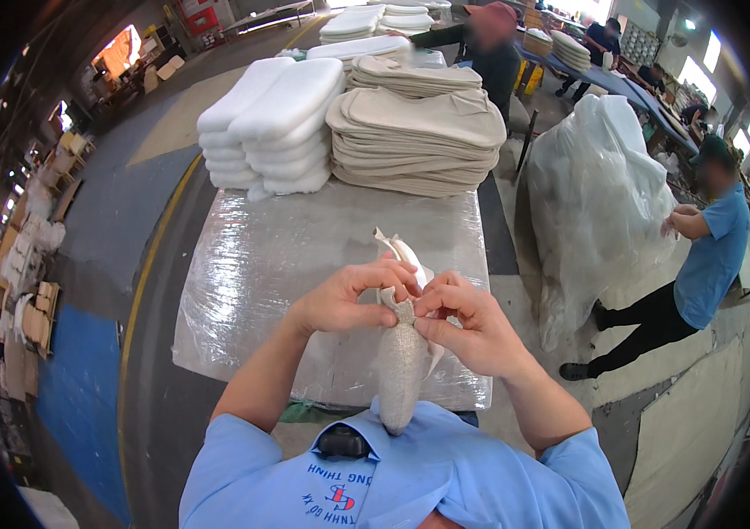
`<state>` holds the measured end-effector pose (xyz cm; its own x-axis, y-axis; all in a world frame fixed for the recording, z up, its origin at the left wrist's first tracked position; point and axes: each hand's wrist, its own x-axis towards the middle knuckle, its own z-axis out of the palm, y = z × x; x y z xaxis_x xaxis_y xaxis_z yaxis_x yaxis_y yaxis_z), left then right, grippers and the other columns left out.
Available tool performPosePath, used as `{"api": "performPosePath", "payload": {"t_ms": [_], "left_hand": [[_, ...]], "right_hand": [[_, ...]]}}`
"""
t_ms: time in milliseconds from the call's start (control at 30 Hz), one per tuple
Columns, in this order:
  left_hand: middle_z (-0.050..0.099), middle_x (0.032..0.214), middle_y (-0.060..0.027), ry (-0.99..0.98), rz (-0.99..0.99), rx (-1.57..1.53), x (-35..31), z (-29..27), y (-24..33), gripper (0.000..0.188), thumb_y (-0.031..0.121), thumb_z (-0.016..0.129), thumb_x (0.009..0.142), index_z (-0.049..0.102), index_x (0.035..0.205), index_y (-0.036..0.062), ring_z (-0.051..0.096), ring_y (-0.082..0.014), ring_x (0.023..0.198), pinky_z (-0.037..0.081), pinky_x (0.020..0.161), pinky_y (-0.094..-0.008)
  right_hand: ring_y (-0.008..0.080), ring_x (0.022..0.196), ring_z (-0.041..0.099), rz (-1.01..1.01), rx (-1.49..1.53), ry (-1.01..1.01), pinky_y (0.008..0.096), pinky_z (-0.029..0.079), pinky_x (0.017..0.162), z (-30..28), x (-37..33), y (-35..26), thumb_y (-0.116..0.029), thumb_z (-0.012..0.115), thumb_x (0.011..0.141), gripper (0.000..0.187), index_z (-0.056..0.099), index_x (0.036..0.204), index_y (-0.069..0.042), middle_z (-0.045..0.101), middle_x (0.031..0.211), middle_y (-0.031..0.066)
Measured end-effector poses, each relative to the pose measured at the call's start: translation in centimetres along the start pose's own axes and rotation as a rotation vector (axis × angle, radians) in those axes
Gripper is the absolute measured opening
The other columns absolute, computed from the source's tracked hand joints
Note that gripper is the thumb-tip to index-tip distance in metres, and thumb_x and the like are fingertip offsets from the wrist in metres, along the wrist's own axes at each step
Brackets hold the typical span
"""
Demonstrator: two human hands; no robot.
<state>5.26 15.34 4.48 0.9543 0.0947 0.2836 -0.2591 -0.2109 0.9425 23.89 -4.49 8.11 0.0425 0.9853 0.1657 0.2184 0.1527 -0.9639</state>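
A beige woven cushion cover (399, 375) stands edge-on in front of my chest, its rounded lower end close to my shirt. White padding (406, 254) shows at its far, upper end, beside loose flaps of cloth. My left hand (353, 298) pinches the cover's edge from the left, thumb and fingers closed on the fabric. From the right, my right hand (470, 324) grips the same edge between thumb and bent fingers. Both hands nearly meet at the gathered cloth; the exact seam or opening under the fingertips is too small to make out.
A plastic-wrapped table (242, 295) lies beneath my hands. At its far side stand stacked white pads (282, 119) and a pile of beige covers (414, 145). To the right are a large see-through plastic bag (600, 212) and a co-worker (714, 238); another person (489, 53) stands behind the piles.
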Motion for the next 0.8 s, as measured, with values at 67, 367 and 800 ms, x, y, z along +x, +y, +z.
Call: {"api": "performPosePath", "payload": {"t_ms": [67,367,800], "left_hand": [[0.07,0.129,-0.0104,-0.006,0.036,-0.011,-0.3,-0.2,-0.2,0.019,0.007,0.081,0.089,0.071,0.105,0.0061,0.056,-0.0264,0.133,0.037,0.119,-0.0455],[0.064,0.14,-0.0104,0.041,0.017,-0.176,-1.5,1.9,-2.2,0.026,0.009,0.077,0.094,0.068,0.117,0.0047,0.058,-0.0234,0.13,0.044,0.113,-0.0412],[0.065,0.137,-0.0146,0.149,0.207,0.057,-1.0,2.1,-2.3,0.054,0.05,0.067,0.103,0.072,0.125,0.0007,0.055,-0.0323,0.135,0.038,0.117,-0.0466]], "right_hand": [[0.0131,0.091,0.056,0.049,-0.061,-0.036,0.0305,0.048,0.079,0.0,0.5,-1.1,-0.013,0.074,0.099,0.011,0.07,0.104,-0.003,0.057,0.105,0.0028],[0.0255,0.073,0.059,0.077,-0.398,-0.329,0.0403,0.048,0.068,-1.2,3.1,-3.7,-0.025,0.072,0.1,0.031,0.062,0.08,-0.004,0.06,0.077,0.0102],[0.0283,0.072,0.065,-0.494,-0.708,0.092,0.0409,0.053,0.062,2.3,2.9,-2.1,-0.012,0.075,0.095,0.01,0.068,0.097,-0.005,0.061,0.09,0.0097]]}}
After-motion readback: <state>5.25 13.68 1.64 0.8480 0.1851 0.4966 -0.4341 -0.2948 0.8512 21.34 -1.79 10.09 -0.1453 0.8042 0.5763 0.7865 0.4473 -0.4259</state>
